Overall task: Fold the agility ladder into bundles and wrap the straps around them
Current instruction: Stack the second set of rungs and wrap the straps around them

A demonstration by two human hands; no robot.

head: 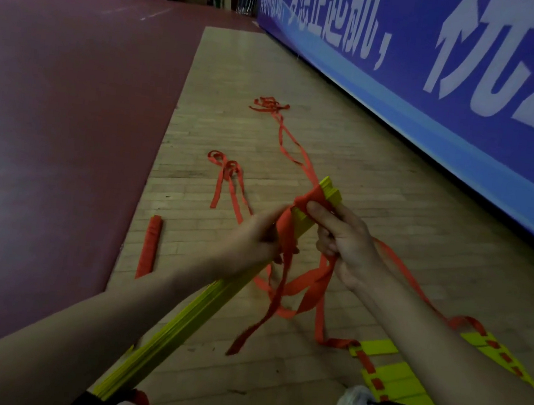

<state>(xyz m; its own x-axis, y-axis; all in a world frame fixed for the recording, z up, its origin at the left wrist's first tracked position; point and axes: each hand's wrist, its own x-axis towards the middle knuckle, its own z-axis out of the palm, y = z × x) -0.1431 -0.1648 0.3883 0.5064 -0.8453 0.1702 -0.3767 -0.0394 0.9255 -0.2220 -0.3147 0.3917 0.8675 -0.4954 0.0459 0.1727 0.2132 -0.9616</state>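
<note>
- The person is working on the wrapping step: the yellow rungs are already stacked into a long bundle (216, 299), and a red strap (309, 197) is going round its far end.
- The bundle is slanting up off the wooden floor (347, 145), near end low by the person's knee, far end raised between the two hands.
- The left hand (255, 237) is curling round the bundle just below the wrapped part, fingers closed on the rungs and over a turn of strap; the fingertips are hidden behind it.
- The right hand (343, 243) is pressing its thumb on the wrap while its curled fingers are gripping the strap beneath.
- Loose strap is dangling in loops below both hands and trailing away along the floor.
- Judging by that slack, the next move is calling for another taut turn, with the left hand clamping the rungs so they are not fanning out.
- A finished roll (150, 246) is lying to the left; unfolded rungs (405, 375) are lying at lower right.
</note>
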